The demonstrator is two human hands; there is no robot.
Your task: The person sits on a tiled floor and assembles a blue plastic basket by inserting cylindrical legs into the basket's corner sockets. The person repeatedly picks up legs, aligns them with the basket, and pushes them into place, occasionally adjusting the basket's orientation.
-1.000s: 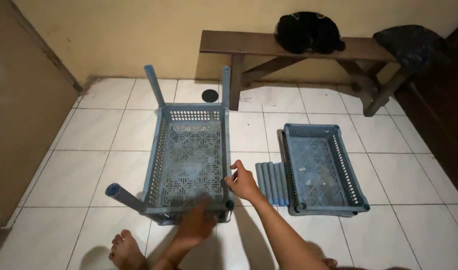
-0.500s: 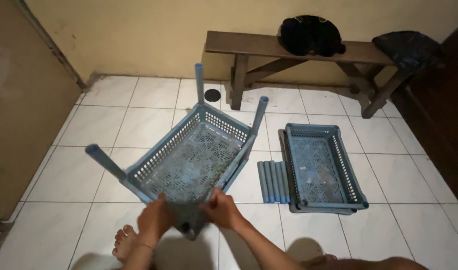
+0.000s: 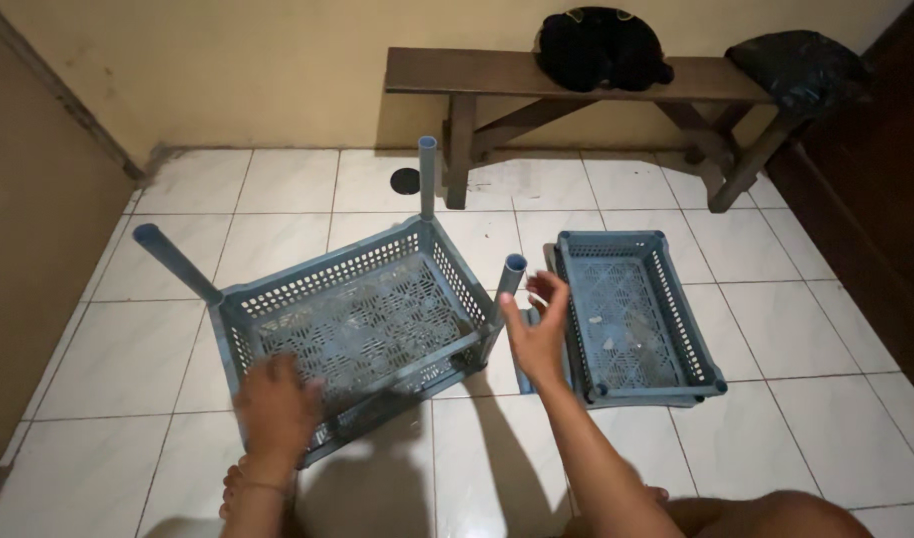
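Note:
A blue-grey perforated plastic basket (image 3: 357,319) lies on the white tiled floor with three tube legs sticking up from its corners. My left hand (image 3: 275,406) rests on its near left rim. My right hand (image 3: 537,329) hovers with fingers spread beside the right corner tube leg (image 3: 510,284), holding nothing. A second blue-grey basket (image 3: 631,317) lies flat to the right. A bundle of loose blue tubes (image 3: 523,374) lies between the two baskets, mostly hidden behind my right hand.
A dark wooden bench (image 3: 577,85) stands against the back wall with a black bag (image 3: 597,45) and a dark bundle (image 3: 801,65) on it. A round floor drain (image 3: 405,180) sits near the bench. My bare foot (image 3: 240,493) is at the bottom left.
The legged basket has been turned further round on the floor. My right hand let go of its near corner and moved up to the right leg; my left hand stayed on the rim.

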